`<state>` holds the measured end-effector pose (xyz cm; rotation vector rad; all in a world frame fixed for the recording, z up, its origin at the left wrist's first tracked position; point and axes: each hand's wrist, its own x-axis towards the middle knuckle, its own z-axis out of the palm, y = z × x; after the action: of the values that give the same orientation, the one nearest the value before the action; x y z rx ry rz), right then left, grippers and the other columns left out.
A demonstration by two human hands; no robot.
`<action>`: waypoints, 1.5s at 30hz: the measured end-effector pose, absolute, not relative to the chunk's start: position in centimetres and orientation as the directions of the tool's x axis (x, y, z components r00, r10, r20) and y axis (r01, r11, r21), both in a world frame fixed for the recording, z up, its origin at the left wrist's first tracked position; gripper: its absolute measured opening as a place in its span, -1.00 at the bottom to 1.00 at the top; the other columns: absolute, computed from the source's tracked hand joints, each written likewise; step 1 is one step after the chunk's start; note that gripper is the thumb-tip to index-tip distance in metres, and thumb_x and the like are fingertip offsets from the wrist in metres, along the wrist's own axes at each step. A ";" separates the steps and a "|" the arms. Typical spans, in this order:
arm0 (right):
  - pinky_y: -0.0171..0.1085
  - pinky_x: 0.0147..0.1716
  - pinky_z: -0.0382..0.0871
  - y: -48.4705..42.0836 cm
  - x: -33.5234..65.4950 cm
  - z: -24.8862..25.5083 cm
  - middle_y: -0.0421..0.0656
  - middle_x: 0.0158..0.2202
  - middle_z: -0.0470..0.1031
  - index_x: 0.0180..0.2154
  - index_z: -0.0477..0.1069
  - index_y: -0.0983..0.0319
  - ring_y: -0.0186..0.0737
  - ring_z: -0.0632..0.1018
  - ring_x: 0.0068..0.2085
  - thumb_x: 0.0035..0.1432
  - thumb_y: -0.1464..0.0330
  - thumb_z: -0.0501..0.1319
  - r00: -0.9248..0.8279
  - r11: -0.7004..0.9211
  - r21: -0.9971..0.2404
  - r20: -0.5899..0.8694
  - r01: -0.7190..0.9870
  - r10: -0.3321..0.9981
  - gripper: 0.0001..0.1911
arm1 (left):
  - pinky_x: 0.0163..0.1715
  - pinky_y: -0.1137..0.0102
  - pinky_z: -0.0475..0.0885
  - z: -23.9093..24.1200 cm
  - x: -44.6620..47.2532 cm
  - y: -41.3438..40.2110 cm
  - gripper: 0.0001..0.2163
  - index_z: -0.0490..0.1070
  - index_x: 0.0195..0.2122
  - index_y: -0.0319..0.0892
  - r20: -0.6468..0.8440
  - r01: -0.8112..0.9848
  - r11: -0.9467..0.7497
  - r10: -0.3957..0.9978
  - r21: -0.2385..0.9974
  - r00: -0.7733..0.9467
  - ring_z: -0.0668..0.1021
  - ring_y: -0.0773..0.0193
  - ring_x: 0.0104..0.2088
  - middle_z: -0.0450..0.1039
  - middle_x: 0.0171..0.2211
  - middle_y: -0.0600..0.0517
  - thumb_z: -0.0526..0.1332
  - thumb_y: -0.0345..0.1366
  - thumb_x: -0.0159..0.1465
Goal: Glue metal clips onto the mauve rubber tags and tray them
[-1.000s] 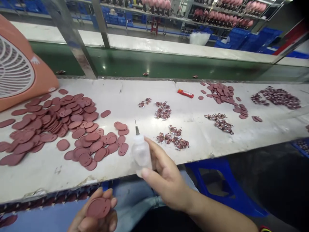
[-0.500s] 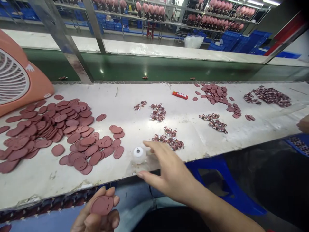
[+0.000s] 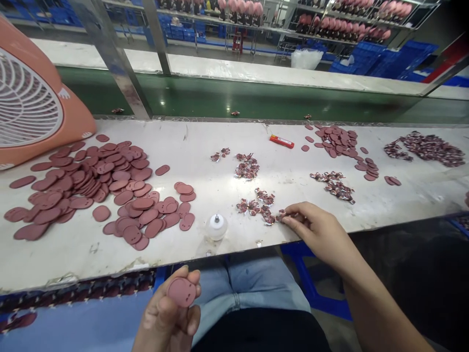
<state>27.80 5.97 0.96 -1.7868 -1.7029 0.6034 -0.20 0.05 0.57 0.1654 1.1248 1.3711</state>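
In front of my lap, my left hand [image 3: 163, 313] is closed on a dark pink oval piece [image 3: 181, 292] with small slots, pinched between thumb and fingers. My right hand [image 3: 322, 232] has its thumb and forefinger pressed together on a small brown-and-white piece [image 3: 282, 213], at the right end of a near heap [image 3: 252, 206] of such pieces. Between my hands, at the table's front edge, stands a round white bottle [image 3: 216, 227] with a metal tip. To the left spreads a large pile of dark pink ovals [image 3: 110, 181].
A peach-coloured fan [image 3: 69, 110] stands at the left on the white table [image 3: 205, 181]. Behind runs a green belt [image 3: 198, 100]. A red lighter [image 3: 282, 142] lies mid-table. More ovals [image 3: 335, 139] and small pieces [image 3: 436, 149] lie to the right. Below is a blue stool [image 3: 315, 288].
My right hand has moved right from beside the bottle to the near heap, and its fingers have closed on a small piece. The left hand still holds the oval. The view has shifted slightly.
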 end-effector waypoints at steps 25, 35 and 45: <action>-0.54 -0.30 0.38 3.5 18.1 6.5 -0.37 -0.32 0.57 -0.21 0.53 0.10 -0.51 0.55 -0.32 0.25 0.49 0.31 -0.582 0.277 -0.895 0.023 0.351 0.813 -0.84 | -0.64 0.61 0.27 0.6 -0.2 -1.5 -0.63 0.62 -0.50 -0.22 -0.478 -0.602 0.563 0.820 0.567 0.316 0.43 0.40 -0.51 0.46 -0.53 0.01 0.44 0.05 0.06; -0.47 -0.32 0.40 4.1 17.9 7.0 -0.33 -0.33 0.58 -0.19 0.51 0.11 -0.45 0.56 -0.32 0.27 0.51 0.29 -0.661 0.373 -0.840 0.024 0.394 0.750 -0.84 | -0.63 0.59 0.25 0.5 -0.2 -1.6 -0.65 0.59 -0.50 -0.23 -0.487 -0.613 0.573 0.810 0.544 0.327 0.34 0.44 -0.56 0.40 -0.54 0.06 0.44 0.01 0.08; -0.44 -0.29 0.41 4.1 18.0 7.2 -0.28 -0.28 0.55 -0.12 0.47 0.11 -0.41 0.53 -0.30 0.31 0.51 0.24 -0.724 0.486 -0.788 0.076 0.378 0.686 -0.80 | -0.63 0.59 0.25 0.5 0.0 -1.4 -0.67 0.61 -0.46 -0.23 -0.502 -0.625 0.575 0.805 0.528 0.315 0.37 0.43 -0.54 0.40 -0.55 0.06 0.46 -0.01 0.06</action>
<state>18.03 4.14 7.17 -0.8875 -2.3550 1.1095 -0.03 -1.40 0.48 0.2545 0.8125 0.9551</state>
